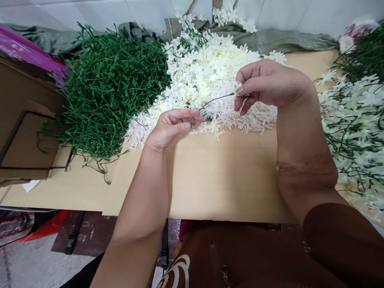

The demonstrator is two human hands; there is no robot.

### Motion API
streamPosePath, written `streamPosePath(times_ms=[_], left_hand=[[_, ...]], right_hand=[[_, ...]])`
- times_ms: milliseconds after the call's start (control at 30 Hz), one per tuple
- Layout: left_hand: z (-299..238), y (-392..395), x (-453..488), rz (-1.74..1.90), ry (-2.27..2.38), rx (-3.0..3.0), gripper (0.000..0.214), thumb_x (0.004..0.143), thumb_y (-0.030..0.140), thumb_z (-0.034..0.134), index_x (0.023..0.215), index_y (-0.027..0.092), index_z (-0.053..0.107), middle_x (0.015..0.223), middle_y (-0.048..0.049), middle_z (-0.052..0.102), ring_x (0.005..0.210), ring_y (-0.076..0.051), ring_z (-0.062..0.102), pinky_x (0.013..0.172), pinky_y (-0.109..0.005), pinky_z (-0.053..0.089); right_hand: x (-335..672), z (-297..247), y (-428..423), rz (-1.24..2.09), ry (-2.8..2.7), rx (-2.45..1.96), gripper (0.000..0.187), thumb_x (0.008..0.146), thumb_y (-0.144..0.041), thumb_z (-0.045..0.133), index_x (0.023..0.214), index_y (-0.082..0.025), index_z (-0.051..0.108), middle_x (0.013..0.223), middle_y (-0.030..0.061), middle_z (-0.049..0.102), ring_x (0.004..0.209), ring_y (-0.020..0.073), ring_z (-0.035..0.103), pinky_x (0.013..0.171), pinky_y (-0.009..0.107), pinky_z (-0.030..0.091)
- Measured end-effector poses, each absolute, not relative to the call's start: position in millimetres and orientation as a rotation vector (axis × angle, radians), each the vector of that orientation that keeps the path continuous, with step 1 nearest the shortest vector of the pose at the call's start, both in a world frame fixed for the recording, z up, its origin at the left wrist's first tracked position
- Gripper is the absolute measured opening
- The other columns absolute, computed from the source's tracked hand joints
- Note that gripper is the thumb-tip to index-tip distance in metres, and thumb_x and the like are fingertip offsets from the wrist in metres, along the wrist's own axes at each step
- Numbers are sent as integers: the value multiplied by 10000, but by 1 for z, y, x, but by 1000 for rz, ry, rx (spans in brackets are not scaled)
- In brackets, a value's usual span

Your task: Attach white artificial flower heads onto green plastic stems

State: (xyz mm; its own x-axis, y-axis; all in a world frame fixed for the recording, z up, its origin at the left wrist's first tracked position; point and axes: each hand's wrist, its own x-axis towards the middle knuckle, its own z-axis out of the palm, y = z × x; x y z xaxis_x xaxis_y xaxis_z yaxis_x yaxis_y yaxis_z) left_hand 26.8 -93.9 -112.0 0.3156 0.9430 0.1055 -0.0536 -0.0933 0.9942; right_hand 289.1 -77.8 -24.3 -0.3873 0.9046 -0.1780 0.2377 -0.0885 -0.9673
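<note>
A thin green plastic stem (218, 97) stretches between my two hands above the cardboard. Its lower left end is pinched between the thumb and fingers of my left hand (175, 125). Higher up and to the right, my right hand (265, 85) closes its thumb and index finger on a small white artificial flower (238, 89) at the stem's other end. The fingers partly cover this flower. Just behind both hands lies a heap of white artificial flowers (207, 60), with many pale thin stalks along its front.
To the left rises a big pile of green plastic stems (114, 84), beside a cardboard box (27, 116). Stemmed white flowers (357, 124) cover the right side. Flat cardboard (222, 172) lines the worktop, and a tiled wall (144, 14) stands behind.
</note>
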Motion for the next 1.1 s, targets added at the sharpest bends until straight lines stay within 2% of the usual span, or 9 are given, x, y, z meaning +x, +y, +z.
streamPosePath(times_ms=[100, 233, 433, 500, 600, 733, 800, 967, 1100], left_hand=[[-103, -96, 20, 779, 824, 1438, 418, 470, 498, 899, 719, 188, 767, 724, -89, 740, 748, -246, 714, 664, -365, 582], [-94, -98, 21, 351, 671, 1474, 325, 494, 483, 893, 625, 209, 777, 603, -101, 714, 556, -211, 672, 541, -328, 568], [-97, -97, 35, 20, 505, 1400, 263, 638, 428, 836, 799, 223, 804, 644, -109, 739, 522, -177, 677, 473, -246, 541], [-100, -97, 35, 22, 509, 1394, 268, 699, 405, 800, 895, 222, 796, 729, -116, 763, 563, -171, 697, 475, -223, 532], [-104, -95, 32, 105, 613, 1432, 249, 751, 385, 757, 912, 197, 778, 756, -107, 765, 580, -156, 695, 459, -199, 495], [-113, -92, 33, 449, 960, 1515, 187, 778, 322, 706, 842, 151, 748, 540, -29, 645, 449, -98, 544, 432, -207, 391], [-119, -89, 36, 685, 1142, 1567, 150, 777, 276, 681, 827, 144, 735, 540, -6, 595, 479, -92, 506, 480, -225, 385], [-129, -85, 41, 889, 1322, 1926, 150, 671, 220, 743, 815, 176, 736, 762, -16, 585, 682, -127, 516, 625, -272, 400], [-130, -85, 40, 851, 1376, 2047, 52, 703, 183, 692, 754, 179, 703, 785, -24, 552, 722, -148, 497, 652, -291, 384]], right_hand=[[295, -9, -89, 1637, -1817, -1213, 129, 776, -14, 657, 685, -101, 634, 576, 3, 692, 537, 141, 698, 542, 223, 555], [294, -3, -91, 1730, -1874, -1350, 64, 694, -83, 742, 693, -51, 686, 653, 17, 721, 548, 109, 693, 567, 190, 531], [253, -50, -76, 1500, -2170, -1493, 275, 449, -75, 907, 542, -119, 651, 525, 8, 607, 667, 204, 695, 598, 273, 539], [234, -68, -77, 1285, -2455, -1617, 347, 446, -103, 903, 435, -159, 561, 442, 1, 529, 695, 227, 669, 618, 299, 508], [220, -83, -80, 920, -2644, -1576, 424, 476, -83, 842, 373, -195, 445, 354, -34, 400, 578, 164, 575, 580, 288, 442], [229, -79, -78, 846, -2695, -1526, 310, 548, 5, 715, 446, -192, 499, 397, -34, 448, 484, 102, 458, 543, 283, 379], [238, -72, -74, 899, -2663, -1542, 271, 577, 1, 695, 489, -187, 522, 436, -26, 482, 480, 95, 438, 547, 285, 374], [255, -68, -62, 777, -2491, -1480, 181, 620, -87, 724, 589, -183, 574, 548, -11, 539, 624, 123, 529, 648, 279, 431], [256, -71, -58, 638, -2325, -1540, 94, 691, -97, 667, 735, -169, 626, 690, 14, 587, 806, 170, 585, 811, 321, 446]])
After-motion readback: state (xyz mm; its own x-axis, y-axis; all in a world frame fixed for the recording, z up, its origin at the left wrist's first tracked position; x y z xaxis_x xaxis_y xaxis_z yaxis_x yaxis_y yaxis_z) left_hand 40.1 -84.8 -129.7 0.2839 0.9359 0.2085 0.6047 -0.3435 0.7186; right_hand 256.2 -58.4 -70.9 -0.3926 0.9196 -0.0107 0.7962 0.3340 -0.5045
